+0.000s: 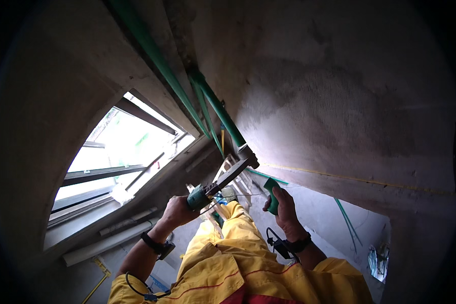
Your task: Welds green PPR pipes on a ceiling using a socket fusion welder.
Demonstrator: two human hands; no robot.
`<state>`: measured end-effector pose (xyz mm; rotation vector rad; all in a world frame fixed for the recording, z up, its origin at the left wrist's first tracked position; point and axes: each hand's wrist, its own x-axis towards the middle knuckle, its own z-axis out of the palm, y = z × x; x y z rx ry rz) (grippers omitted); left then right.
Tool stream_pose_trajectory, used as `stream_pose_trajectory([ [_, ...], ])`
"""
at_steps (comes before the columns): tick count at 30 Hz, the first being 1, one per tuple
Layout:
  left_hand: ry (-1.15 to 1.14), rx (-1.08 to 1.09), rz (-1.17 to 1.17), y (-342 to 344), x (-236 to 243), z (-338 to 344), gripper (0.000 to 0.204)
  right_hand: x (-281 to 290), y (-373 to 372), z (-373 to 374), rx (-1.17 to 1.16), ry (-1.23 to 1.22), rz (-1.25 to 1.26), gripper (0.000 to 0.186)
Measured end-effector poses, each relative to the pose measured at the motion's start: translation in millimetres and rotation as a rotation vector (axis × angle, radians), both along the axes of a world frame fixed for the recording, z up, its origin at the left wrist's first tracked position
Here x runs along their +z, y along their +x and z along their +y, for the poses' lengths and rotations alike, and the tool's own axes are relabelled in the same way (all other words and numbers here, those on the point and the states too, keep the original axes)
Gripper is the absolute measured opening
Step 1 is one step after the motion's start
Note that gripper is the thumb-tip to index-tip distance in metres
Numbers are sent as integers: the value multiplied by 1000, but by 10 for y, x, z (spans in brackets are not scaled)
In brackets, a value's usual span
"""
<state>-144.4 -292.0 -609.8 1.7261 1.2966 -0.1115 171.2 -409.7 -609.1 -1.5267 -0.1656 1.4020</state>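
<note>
My left hand [180, 210] is closed around the teal handle of a pipe welding iron [230, 175]. Its flat metal plate slants up to the right and carries a dark round heating die [247, 155] at the far end. The lower end of a thick green pipe [223, 114], running down from the wall corner, meets that die; how deep it sits is hidden. To the right, my right hand [286, 206] grips a short green elbow fitting [272, 195], held apart from the iron. A thin cord passes between the two hands.
A bright window [121, 142] stands at the left. Several green pipes [159, 61] run along the wall corner. Below are a wooden ladder [240, 182], a light-coloured tube [109, 243] and a yellow-handled tool [100, 276]. A yellow line [349, 179] crosses the right wall.
</note>
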Motion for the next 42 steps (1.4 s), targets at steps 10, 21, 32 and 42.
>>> stream_pose_trajectory([
  [10,104,4,-247,-128,-358,43,17,152,-95,200,-36,86,90,31],
  [21,36,-56,-303,-121,-463,292,18,247,-257,396,58,182,22,35],
  [32,-125,-111,-409,-29,-642,348,21,218,-369,533,88,232,-114,27],
  [42,-213,-45,-433,9,-777,253,25,241,-427,529,94,189,-180,36],
])
